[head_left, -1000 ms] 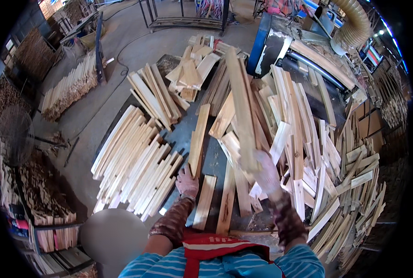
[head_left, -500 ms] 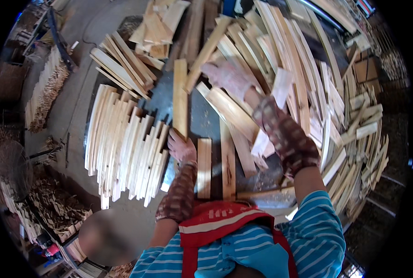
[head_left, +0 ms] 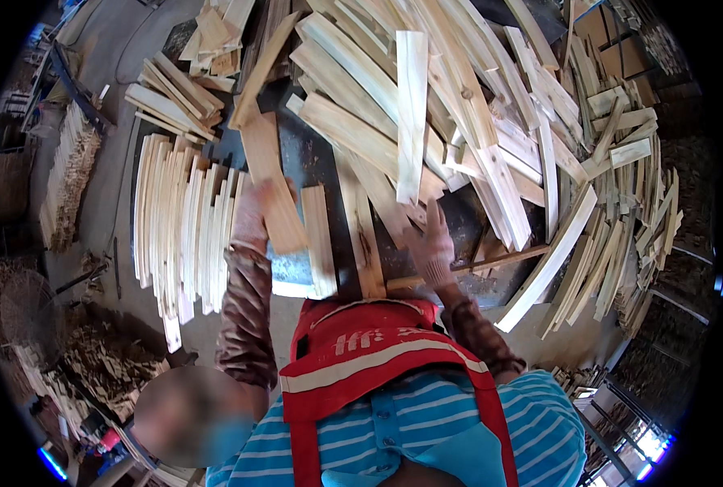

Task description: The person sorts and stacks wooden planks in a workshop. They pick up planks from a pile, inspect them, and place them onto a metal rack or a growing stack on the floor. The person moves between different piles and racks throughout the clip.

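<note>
My left hand (head_left: 252, 217), in a pale glove, is closed round the left edge of a flat wooden board (head_left: 270, 174) that lies slantwise over the dark worktop. The far end of this board meets a second, longer strip. My right hand (head_left: 432, 250), also gloved, is open, its fingers apart and pointing away from me. Just beyond its fingertips is the near end of a pale, whitish board (head_left: 412, 114) resting on the loose pile. Between my hands lie a short board (head_left: 318, 235) and a longer knotty board (head_left: 361, 235).
A row of strips (head_left: 187, 219) lies side by side left of my left hand. Bundled boards (head_left: 179, 97) sit beyond it. Loose boards (head_left: 467, 89) heap up at the far right, with more stacked (head_left: 605, 252) past the worktop's right side. A blurred round shape (head_left: 191, 414) is at lower left.
My right hand has come back from the far pile toward me. My left hand has moved left and away, and its board now slants. The view has shifted.
</note>
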A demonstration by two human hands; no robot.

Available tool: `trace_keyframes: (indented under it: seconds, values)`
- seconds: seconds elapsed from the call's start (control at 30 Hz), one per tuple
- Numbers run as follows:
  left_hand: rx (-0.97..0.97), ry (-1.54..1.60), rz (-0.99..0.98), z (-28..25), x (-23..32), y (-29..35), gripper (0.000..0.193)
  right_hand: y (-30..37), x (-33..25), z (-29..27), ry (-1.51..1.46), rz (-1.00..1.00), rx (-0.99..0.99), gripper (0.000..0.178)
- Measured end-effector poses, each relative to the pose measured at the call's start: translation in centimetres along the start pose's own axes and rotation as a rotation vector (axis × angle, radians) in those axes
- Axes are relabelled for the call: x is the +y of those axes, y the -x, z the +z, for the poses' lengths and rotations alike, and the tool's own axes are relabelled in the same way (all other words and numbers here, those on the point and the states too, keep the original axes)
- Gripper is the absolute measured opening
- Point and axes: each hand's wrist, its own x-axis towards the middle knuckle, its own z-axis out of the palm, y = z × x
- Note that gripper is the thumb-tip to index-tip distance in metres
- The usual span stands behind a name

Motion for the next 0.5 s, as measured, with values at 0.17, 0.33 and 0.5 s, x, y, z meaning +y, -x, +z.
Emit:
trace_keyframes:
  seconds: [0.17,0.33,0.5]
  values:
    - [-0.093,-0.117,-0.031,3.4,0.3,6.8,0.052,-7.2,-2.0,2.4,0.109,0.047,0.029,0.09]
    - [0.424,-1.056,0.087,-6.4,-19.5,8.0,0.034,-11.0,-2.5,0.3,-0.082,0.231,-0.211,0.068]
    - [0.621,-1.375,0.164,-2.0,-25.1,9.2,0.037,-8.0,1.0,-3.4,-0.94,0.074,-0.57,0.031]
